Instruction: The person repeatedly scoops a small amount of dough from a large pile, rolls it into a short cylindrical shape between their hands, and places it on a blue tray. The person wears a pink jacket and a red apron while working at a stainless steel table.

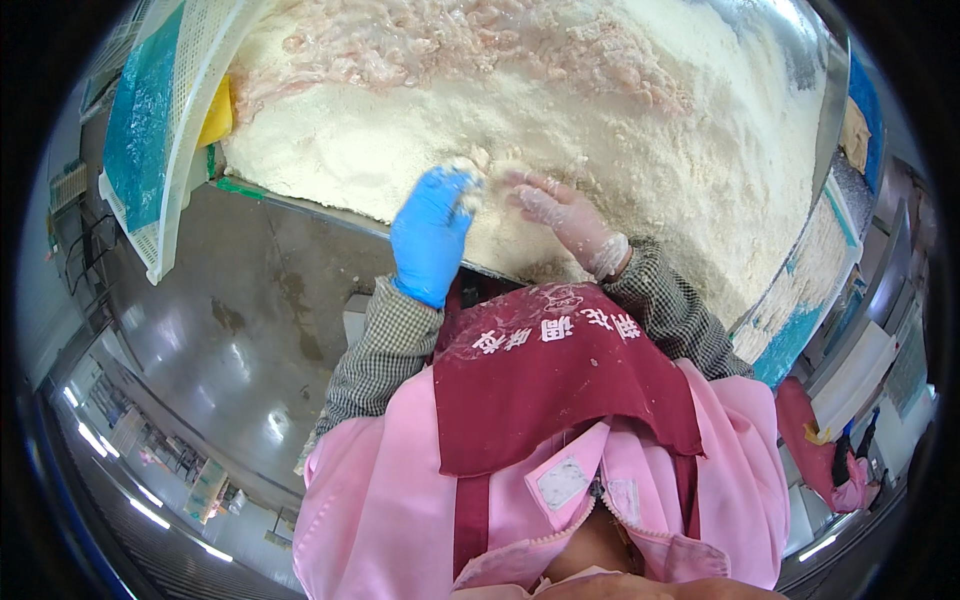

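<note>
My left hand [437,229], in a blue glove, is over the near edge of a metal-edged table spread with pale crumbs or flour [330,142]. Its fingers are curled around a small crumb-coated piece [471,196]. My right hand [562,217], in a translucent glove dusted with crumbs, hovers just right of it, fingers slightly bent; whether it holds anything is unclear. Between the fingertips lie more coated lumps [480,157]. Beyond both hands, a heap of pale pink raw meat pieces [390,45] rests on the crumbs.
A white plastic basket with a teal panel [142,127] stands at the left, beside a yellow object [217,116]. Another crumb-filled tray [806,262] is at the right. Wet floor [255,300] shows at lower left. Another person [817,450] is at far right.
</note>
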Demonstrator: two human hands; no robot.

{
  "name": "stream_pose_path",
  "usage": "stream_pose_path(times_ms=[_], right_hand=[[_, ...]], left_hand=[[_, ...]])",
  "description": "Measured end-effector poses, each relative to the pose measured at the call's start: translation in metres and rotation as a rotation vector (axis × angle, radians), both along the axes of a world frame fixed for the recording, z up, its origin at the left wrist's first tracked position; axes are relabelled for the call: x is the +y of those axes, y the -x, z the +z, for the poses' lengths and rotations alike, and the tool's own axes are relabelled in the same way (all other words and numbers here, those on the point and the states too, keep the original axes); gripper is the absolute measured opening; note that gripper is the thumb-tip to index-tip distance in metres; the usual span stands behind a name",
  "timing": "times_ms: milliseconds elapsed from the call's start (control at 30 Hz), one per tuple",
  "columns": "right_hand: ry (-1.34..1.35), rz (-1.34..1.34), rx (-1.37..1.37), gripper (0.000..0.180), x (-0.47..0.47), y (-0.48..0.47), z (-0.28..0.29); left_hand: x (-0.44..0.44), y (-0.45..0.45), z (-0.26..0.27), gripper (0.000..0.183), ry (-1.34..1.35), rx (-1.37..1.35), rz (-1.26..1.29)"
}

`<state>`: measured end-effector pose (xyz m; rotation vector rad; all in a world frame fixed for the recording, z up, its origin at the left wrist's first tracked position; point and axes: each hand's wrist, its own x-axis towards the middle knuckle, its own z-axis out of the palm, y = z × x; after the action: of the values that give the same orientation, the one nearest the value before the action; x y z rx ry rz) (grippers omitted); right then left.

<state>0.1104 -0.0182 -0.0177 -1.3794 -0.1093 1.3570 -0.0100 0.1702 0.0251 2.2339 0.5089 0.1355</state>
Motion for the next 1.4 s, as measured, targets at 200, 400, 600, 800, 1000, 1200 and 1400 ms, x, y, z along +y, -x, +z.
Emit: stream_pose_path(times_ms=[200, 400, 600, 800, 1000, 1200, 1400], right_hand=[[0.086, -0.059, -0.062, 0.053, -0.013, -0.008, 0.015], [0.086, -0.288, 0.288, 0.051, 0.005, 0.007, 0.005], [-0.177, -0.392, 0.371, 0.048, 0.022, 0.011, -0.005], [-0.538, -0.537, 0.549, 0.059, 0.037, 0.009, 0.023], [-0.429, -0.487, 0.769, 0.065, 0.016, -0.005, 0.047], [-0.517, -0.618, 0.604, 0.067, -0.016, -0.009, 0.034], [-0.150, -0.754, 0.472, 0.040, -0.082, -0.036, 0.041]], left_hand=[[-0.002, 0.025, 0.014, 0.048, 0.010, 0.171, -0.092], [-0.005, 0.001, -0.031, 0.042, 0.092, 0.150, 0.111], [-0.028, -0.039, -0.024, 0.054, -0.094, -0.017, 0.146], [-0.086, -0.041, -0.061, 0.071, 0.406, -0.285, 0.062], [-0.060, -0.074, -0.018, 0.063, -0.013, -0.116, -0.006], [-0.071, -0.099, 0.009, 0.047, -0.430, -0.034, -0.379], [-0.033, -0.097, -0.020, 0.034, -0.536, -0.057, -0.528]])
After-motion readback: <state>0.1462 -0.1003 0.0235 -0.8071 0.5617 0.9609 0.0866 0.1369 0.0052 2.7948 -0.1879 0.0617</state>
